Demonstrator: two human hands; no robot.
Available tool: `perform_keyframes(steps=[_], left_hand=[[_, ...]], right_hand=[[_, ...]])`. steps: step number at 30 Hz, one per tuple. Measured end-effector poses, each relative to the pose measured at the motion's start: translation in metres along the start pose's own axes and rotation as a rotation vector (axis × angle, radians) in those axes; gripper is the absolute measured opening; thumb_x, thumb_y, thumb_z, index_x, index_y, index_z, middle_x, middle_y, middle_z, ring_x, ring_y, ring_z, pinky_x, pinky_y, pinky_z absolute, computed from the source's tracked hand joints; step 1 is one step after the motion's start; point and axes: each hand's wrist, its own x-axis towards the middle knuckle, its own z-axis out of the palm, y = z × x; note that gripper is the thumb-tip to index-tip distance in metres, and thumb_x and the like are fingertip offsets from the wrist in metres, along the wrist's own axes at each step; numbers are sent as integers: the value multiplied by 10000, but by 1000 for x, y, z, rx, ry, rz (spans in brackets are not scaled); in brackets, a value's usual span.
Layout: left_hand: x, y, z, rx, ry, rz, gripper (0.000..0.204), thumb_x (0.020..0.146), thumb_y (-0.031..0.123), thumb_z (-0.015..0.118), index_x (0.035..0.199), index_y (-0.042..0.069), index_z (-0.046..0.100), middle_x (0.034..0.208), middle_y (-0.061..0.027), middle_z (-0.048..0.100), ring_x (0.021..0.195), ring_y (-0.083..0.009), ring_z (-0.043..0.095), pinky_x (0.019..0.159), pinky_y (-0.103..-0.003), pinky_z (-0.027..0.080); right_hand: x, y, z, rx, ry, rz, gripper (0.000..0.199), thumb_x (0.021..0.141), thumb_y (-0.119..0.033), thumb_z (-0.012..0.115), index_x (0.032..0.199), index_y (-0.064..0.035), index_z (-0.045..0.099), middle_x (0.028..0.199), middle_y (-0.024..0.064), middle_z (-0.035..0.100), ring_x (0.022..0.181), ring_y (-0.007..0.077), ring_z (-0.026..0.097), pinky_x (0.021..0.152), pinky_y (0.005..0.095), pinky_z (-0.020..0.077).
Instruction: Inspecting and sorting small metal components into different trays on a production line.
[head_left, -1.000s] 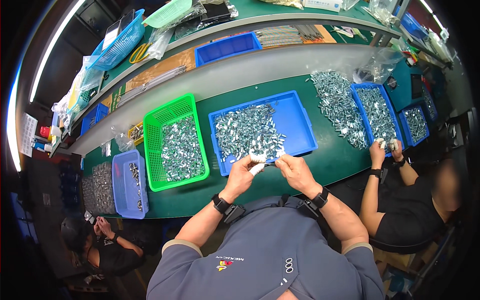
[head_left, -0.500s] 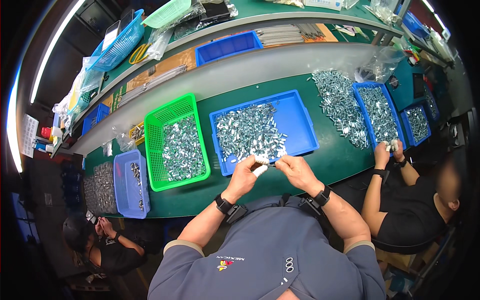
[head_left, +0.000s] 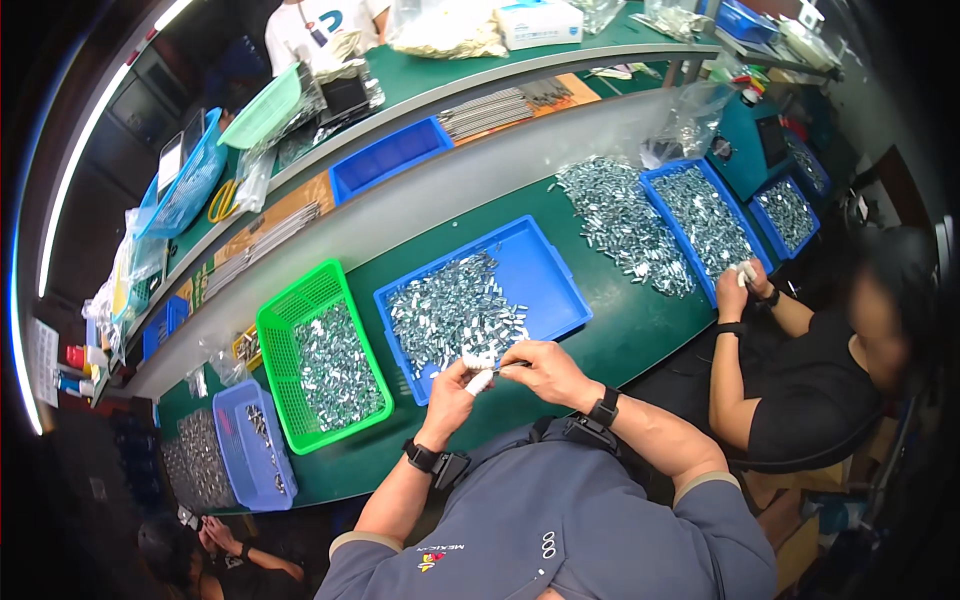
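Observation:
My left hand (head_left: 452, 398), with white covers on its fingertips, is closed at the near edge of a blue tray (head_left: 555, 300). Whatever its fingers hold is too small to make out. Close beside it on the right, my right hand (head_left: 552, 374) is pinched, fingertips almost meeting those of the left. A small dark sliver shows at the right fingertips, its kind unclear. Small shiny metal cylinders (head_left: 450, 305) are heaped over the left part of the tray, just beyond my hands.
Left of the tray stands a green basket (head_left: 380, 365) of similar pieces, then a pale blue bin (head_left: 232, 455). Loose metal pieces (head_left: 625, 225) lie at the right, beside another blue tray (head_left: 655, 190). A co-worker's hands (head_left: 740, 285) are there. A shelf (head_left: 420, 85) runs behind.
The view has turned, so the bench appears tilted and shifted left. My hands stay together at the tray's near edge, and the right fingers have changed their pinch. A person in white appears beyond the shelf.

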Motion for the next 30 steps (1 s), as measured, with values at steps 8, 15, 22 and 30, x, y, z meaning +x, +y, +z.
perform_keyframes(steps=[8, 15, 22, 30], left_hand=[[1, -8, -10, 137, -100, -78, 170, 1025, 152, 649, 1096, 10, 709, 909, -34, 734, 808, -110, 676, 747, -267, 540], [-9, -4, -5, 390, -46, 98, 150, 1008, 131, 666, 1004, -8, 722, 822, -34, 721, 729, -100, 658, 681, -261, 531], [-20, -10, -11, 204, -43, -104, 321, 1067, 247, 581, 926, -6, 718, 762, -48, 704, 635, -111, 633, 600, -253, 509], [-24, -14, -64, 212, 253, -138, 425, 1076, 360, 557, 919, -2, 714, 726, -59, 696, 572, -107, 617, 526, -262, 477]], right_hand=[[3, 2, -1, -181, -55, -95, 184, 969, -228, 678, 971, -51, 732, 834, 145, 705, 783, 309, 693, 716, 400, 525], [-1, 15, 5, -262, -136, 1, 264, 978, -314, 640, 886, -78, 711, 792, 143, 697, 819, 362, 688, 725, 457, 523], [-6, 13, 16, -230, -84, -266, 200, 940, -277, 691, 913, -80, 694, 846, 128, 681, 822, 354, 673, 718, 468, 516], [-11, 10, -15, -299, -34, -305, 114, 888, -162, 733, 931, -64, 692, 893, 119, 684, 878, 353, 670, 759, 449, 529]])
